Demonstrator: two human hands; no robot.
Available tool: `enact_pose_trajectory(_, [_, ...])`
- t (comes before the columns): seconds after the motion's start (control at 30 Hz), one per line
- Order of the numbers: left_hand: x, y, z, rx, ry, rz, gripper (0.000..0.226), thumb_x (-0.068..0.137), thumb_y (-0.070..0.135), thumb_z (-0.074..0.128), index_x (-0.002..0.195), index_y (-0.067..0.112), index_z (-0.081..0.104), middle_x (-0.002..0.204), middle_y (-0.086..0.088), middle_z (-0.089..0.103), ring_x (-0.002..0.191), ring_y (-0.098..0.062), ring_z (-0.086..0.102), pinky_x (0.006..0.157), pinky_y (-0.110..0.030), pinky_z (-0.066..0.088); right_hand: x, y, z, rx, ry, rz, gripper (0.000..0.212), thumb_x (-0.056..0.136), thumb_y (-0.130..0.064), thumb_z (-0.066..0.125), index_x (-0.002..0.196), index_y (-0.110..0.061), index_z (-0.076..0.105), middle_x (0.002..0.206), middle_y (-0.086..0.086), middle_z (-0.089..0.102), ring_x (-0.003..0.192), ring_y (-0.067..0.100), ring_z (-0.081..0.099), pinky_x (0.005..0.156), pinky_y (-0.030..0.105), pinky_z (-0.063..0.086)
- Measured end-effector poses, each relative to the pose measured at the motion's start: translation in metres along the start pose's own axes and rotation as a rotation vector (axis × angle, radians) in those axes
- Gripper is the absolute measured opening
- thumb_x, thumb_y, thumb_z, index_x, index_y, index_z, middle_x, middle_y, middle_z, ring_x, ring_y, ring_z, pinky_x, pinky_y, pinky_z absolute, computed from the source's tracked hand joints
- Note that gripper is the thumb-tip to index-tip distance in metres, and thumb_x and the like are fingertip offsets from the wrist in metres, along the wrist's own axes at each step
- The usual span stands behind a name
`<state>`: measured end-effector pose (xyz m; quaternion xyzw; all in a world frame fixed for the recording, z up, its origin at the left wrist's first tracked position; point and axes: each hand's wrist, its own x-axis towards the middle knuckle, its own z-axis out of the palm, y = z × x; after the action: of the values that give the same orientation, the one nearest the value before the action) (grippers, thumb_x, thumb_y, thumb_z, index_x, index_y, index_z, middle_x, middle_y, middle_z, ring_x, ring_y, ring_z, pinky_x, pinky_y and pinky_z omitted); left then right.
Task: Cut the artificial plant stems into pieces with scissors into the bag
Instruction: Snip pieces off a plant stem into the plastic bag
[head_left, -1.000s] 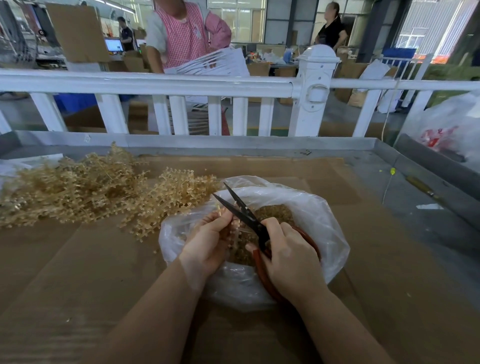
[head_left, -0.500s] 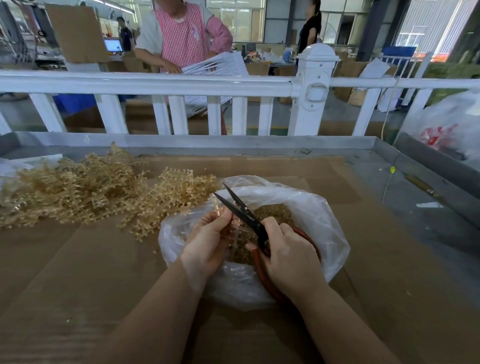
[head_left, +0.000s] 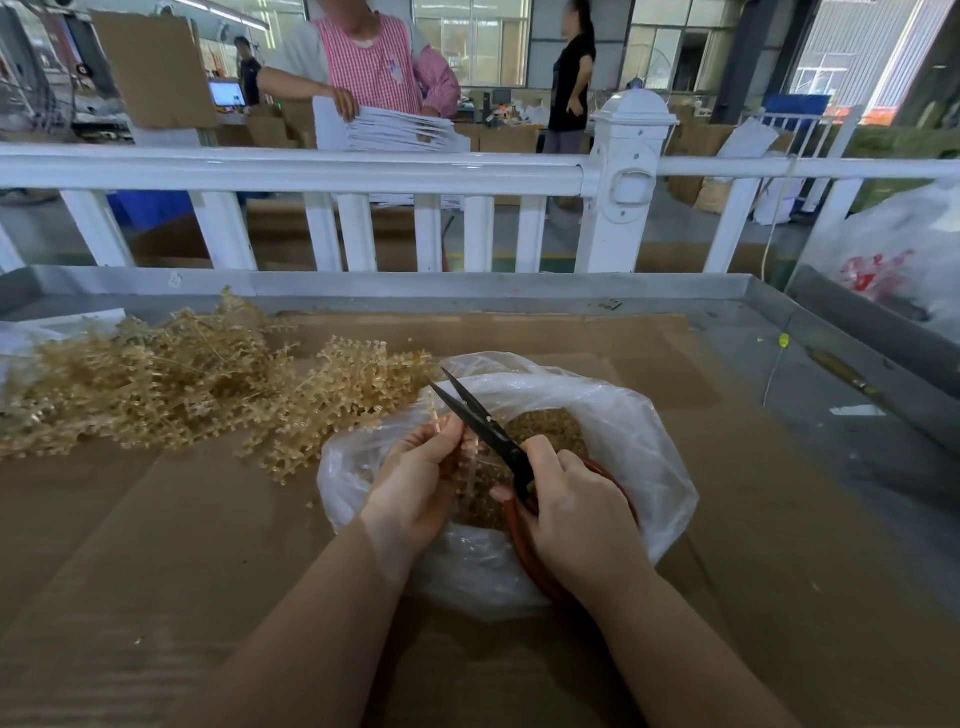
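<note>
No writing reads clearly anywhere. Over the open plastic bag (head_left: 613, 415) on the table (head_left: 156, 545), the right hand (head_left: 576, 509) grips red-handled scissors (head_left: 488, 426), blades parted, pointing up-left. The left hand (head_left: 415, 483) pinches a pale stem (head_left: 470, 467), roughly upright.

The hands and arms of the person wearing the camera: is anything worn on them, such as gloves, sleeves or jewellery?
Nothing shows on them. The left hand and right hand are bare, with no gloves and no visible rings. Both forearms are bare too, from the wrists to the bottom edge of the picture: no sleeve, watch or bracelet is in view. Anything above that edge cannot be seen.
</note>
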<state>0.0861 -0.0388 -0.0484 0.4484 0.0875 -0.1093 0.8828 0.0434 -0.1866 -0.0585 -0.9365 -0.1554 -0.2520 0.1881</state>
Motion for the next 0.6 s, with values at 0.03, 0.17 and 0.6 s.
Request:
enact_pose_trajectory(0.03, [-0.0001,-0.0006,0.0004,-0.008,0.019,0.004,0.01,0.089,0.011,0.057,0.08,0.009,0.062,0.075,-0.009,0.068,0.066,-0.02,0.067,0.064,-0.032,0.057,-0.0001,-0.0001,0.0002,0.003,-0.003,0.0,0.029,0.091,-0.038,0.057,0.11,-0.015,0.055,0.08,0.0,0.06,0.065,0.014,0.058,0.055,0.02,0.046])
enact_pose_trajectory(0.17, [-0.0007,-0.0038,0.0034,-0.048,0.118,0.049,0.01,0.09,0.007,0.058,0.081,0.011,0.059,0.069,-0.004,0.065,0.065,-0.014,0.06,0.073,-0.029,0.05,-0.001,0.0002,-0.001,-0.003,0.007,0.006,0.036,0.088,-0.042,0.06,0.114,-0.017,0.056,0.084,0.0,0.063,0.071,0.013,0.06,0.06,0.023,0.051])
enact_pose_trajectory(0.6, [-0.0064,-0.0012,0.0096,0.019,0.073,0.018,0.01,0.092,0.005,0.054,0.084,0.006,0.061,0.085,-0.013,0.062,0.084,-0.024,0.057,0.092,-0.039,0.047,-0.0018,0.0007,-0.0021,0.02,0.01,0.022,0.038,0.088,-0.044,0.058,0.116,-0.017,0.055,0.09,0.0,0.062,0.077,0.013,0.059,0.065,0.025,0.052])
